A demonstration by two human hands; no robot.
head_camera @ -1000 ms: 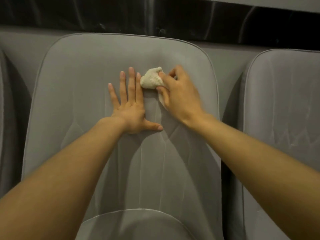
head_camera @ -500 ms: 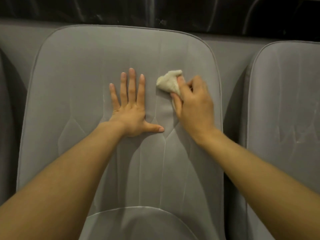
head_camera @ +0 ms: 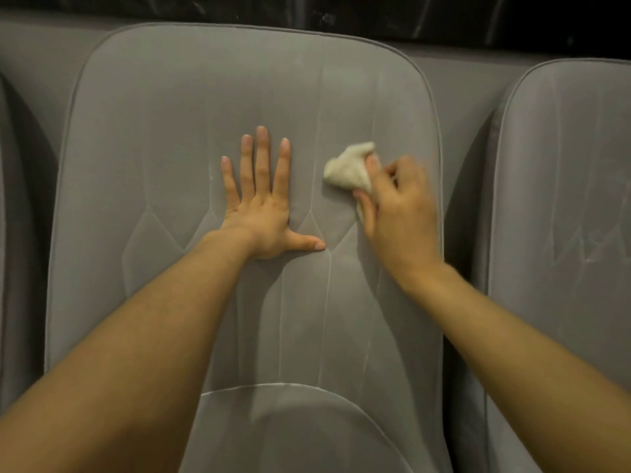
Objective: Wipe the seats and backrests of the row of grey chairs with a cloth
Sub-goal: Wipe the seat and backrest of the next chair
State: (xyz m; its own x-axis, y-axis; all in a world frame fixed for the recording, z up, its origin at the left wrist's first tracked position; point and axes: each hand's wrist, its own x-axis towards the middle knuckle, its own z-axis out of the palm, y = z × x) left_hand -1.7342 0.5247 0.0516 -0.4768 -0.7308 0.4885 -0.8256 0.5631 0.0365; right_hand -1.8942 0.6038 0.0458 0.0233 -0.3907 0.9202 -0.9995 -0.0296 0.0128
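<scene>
A grey padded backrest fills the middle of the head view. My left hand lies flat on it with straight, spread fingers. To its right, my right hand grips a bunched cream cloth and presses it against the backrest's right part. Most of the cloth sticks out past my fingers; some is hidden under my palm. The front of the seat cushion shows at the bottom between my forearms.
A second grey chair stands to the right, with pale streaks on its backrest. Part of another chair shows at the left edge. A dark glossy wall runs behind the row.
My right hand has slid the cloth to the right across the backrest, away from my left hand's fingertips. My left hand has stayed flat in the same place.
</scene>
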